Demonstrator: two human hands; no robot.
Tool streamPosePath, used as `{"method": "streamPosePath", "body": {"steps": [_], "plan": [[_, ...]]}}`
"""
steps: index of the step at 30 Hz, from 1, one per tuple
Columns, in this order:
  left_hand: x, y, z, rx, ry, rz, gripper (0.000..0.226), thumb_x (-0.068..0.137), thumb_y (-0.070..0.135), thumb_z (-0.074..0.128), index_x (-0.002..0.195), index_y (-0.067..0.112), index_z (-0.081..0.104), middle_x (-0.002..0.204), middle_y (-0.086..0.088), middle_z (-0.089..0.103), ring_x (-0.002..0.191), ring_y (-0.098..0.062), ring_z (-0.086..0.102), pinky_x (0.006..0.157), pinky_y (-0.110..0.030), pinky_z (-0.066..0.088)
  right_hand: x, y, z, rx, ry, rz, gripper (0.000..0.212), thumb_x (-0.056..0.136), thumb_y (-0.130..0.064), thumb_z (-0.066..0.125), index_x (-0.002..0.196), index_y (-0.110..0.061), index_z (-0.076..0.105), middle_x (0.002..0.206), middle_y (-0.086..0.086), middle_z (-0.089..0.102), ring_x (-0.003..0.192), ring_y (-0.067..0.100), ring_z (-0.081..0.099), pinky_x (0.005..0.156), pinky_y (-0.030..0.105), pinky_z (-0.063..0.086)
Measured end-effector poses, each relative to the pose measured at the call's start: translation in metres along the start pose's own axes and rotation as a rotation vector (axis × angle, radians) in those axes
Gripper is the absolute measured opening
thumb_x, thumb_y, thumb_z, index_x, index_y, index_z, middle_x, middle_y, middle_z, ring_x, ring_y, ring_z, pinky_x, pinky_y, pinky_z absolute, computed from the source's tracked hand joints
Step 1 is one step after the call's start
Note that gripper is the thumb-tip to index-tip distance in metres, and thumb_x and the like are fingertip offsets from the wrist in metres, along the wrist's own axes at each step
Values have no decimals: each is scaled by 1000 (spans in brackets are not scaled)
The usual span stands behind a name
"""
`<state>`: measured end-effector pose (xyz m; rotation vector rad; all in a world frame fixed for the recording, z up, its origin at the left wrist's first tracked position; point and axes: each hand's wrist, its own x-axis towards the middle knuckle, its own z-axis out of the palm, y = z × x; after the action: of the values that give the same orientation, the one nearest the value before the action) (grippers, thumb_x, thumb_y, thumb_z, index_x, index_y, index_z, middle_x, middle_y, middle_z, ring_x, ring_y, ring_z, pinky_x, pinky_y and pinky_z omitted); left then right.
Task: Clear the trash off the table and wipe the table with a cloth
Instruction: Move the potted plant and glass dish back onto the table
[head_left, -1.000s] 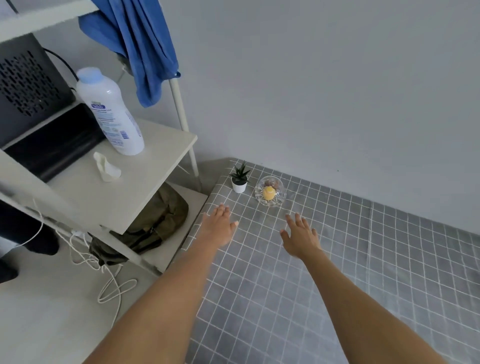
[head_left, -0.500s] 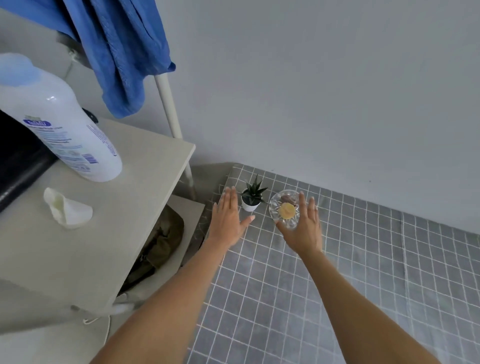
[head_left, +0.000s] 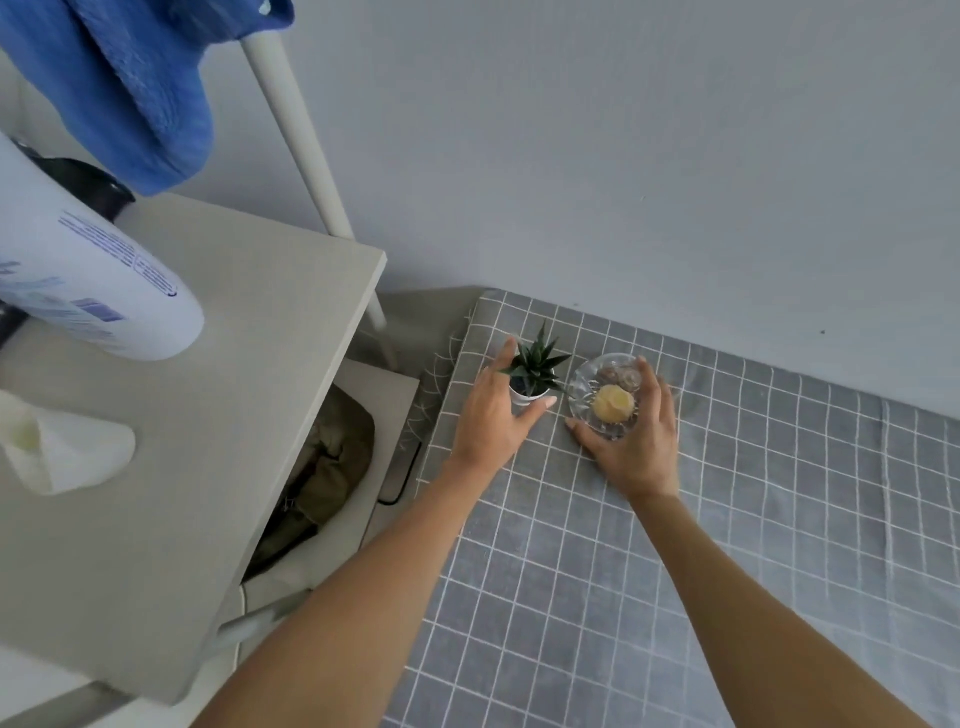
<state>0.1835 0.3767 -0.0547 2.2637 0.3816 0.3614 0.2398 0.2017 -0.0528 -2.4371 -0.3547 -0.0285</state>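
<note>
Evidently early: at the desk's (head_left: 675, 519) far left corner, the left hand (head_left: 493, 415) curls a narrow grip around the plant (head_left: 530, 371), the right hand (head_left: 631, 436) around the dish (head_left: 587, 384). Neither looks lifted; the cloth (head_left: 130, 88) hangs unused, wiping undone.

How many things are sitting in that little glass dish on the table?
3 that I can see: a yellow piece in the middle of the glass dish, and two brownish pieces at its far side. The right hand wraps the dish, so more may be hidden.
</note>
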Motion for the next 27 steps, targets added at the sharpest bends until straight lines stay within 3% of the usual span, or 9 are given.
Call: {"method": "streamPosePath", "body": {"steps": [2, 6, 13, 20, 27], "plan": [[1, 3, 2, 8, 10, 0, 62, 80, 38, 70, 117, -9, 56, 120, -15, 63, 103, -28, 64, 85, -37, 54, 1, 0, 1, 11, 31, -9, 100, 64, -44, 84, 143, -20, 28, 138, 13, 42, 124, 30, 43, 99, 48, 45], [4, 9, 1, -5, -13, 35, 71, 80, 18, 74, 138, -4, 39, 137, -17, 52, 119, -30, 56, 99, -34, 48, 0, 3, 4, 40, 56, -8, 99, 62, -38, 86, 142, -20, 30, 135, 14, 43, 123, 30, 44, 100, 48, 44], [-8, 27, -4, 124, -104, 69, 80, 82, 11, 70, 148, 5, 25, 149, -14, 37, 116, -32, 57, 93, -40, 52, -29, 24, -22, 25, 107, 51, 99, 61, -33, 87, 141, -21, 30, 130, 17, 45, 118, 34, 45, 95, 52, 46], [-38, 71, 11, 201, -159, 137, 77, 81, 7, 71, 145, 0, 29, 149, -17, 36, 131, -34, 44, 100, -45, 47, -83, 52, -64, 30, 163, 144, 100, 59, -29, 89, 141, -19, 32, 127, 18, 47, 115, 36, 46, 93, 53, 45], [-76, 124, 50, 240, -180, 151, 77, 83, 8, 69, 147, 1, 26, 152, -15, 31, 136, -31, 38, 109, -40, 38, -121, 100, -118, 49, 216, 181, 102, 57, -25, 90, 141, -18, 33, 129, 19, 46, 118, 37, 44, 94, 52, 42]]}}
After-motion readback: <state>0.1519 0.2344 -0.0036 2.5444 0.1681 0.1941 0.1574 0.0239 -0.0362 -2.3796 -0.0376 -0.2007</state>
